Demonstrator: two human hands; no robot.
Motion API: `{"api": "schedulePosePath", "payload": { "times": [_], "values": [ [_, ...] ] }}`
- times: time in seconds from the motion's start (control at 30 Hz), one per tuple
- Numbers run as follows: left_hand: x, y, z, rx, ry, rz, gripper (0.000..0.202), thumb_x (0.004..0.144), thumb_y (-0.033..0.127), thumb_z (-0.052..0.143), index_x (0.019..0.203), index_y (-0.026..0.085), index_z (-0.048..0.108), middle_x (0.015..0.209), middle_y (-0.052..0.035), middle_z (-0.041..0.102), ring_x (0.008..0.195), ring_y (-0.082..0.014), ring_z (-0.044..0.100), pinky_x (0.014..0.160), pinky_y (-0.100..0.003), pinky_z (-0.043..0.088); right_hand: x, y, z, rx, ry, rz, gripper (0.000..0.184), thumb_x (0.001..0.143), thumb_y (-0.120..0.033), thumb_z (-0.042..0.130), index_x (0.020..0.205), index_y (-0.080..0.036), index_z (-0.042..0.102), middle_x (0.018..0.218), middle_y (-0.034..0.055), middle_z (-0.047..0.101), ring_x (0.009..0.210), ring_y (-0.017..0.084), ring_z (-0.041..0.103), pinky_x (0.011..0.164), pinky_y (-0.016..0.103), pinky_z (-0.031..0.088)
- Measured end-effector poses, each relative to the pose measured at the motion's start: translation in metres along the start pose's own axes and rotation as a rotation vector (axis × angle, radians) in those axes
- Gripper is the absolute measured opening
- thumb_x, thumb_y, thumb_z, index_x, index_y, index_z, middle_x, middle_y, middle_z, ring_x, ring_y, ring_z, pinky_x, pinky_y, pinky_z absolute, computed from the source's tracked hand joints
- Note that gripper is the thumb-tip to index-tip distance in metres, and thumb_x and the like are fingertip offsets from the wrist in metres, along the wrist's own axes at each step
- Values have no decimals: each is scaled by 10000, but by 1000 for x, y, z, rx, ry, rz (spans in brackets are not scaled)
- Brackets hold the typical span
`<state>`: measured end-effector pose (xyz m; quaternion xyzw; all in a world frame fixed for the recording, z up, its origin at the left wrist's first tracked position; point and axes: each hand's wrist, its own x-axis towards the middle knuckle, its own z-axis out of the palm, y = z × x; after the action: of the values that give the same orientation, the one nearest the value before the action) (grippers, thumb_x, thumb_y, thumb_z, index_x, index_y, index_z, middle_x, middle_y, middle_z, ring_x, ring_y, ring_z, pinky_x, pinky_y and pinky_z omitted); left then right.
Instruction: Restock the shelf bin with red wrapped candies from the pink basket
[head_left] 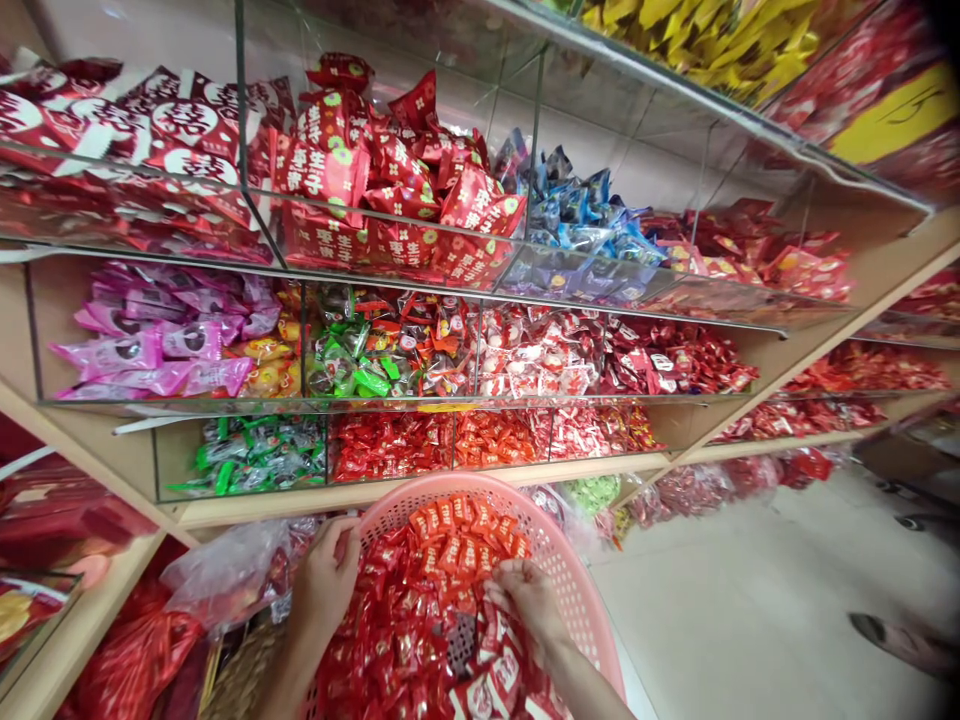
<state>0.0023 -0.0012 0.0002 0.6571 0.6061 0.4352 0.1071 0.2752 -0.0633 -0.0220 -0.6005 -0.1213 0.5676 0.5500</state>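
Observation:
A pink plastic basket (589, 600) with a perforated wall stands below the shelves, partly filled with wrapped candies. Orange-red wrapped candies (457, 545) lie at its far side, dark red ones (390, 620) on the left, and red-and-white ones (495, 680) near the front right. My left hand (330, 565) is closed at the basket's left rim. Inside the basket, my right hand (529, 600) is over the candies with its fingers curled and fingertips low among the wrappers. Whatever those fingers hold is hidden.
Clear-fronted shelves (420, 285) rise ahead, divided into compartments of wrapped sweets. On the floor under the lowest shelf lie bagged sweets (697, 490); a clear plastic bag (232, 570) is left of the basket. Pale floor tiles (735, 600) extend to the right, with a shoe (900, 640) there.

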Motion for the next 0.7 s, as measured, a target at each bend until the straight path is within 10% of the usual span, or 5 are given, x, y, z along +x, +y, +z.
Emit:
{"api": "schedulePosePath", "payload": {
  "times": [0.5,0.7],
  "values": [
    [-1,-3,1,-18,-2,-12,243,827,377,423,845,217,604,853,-35,679,806,-168,634,741,-263,492,-4,4,-6,-136,-8,-112,532,437,-582,780,650,-190,489,580,-3,624,528,163,631,477,235,480],
    [-1,-3,1,-14,-9,-15,245,827,379,423,853,218,606,858,-35,681,809,-168,635,744,-264,493,-11,11,9,-392,-251,-174,502,596,-640,663,683,-163,532,599,-2,600,482,133,592,409,209,413]
  ]
}}
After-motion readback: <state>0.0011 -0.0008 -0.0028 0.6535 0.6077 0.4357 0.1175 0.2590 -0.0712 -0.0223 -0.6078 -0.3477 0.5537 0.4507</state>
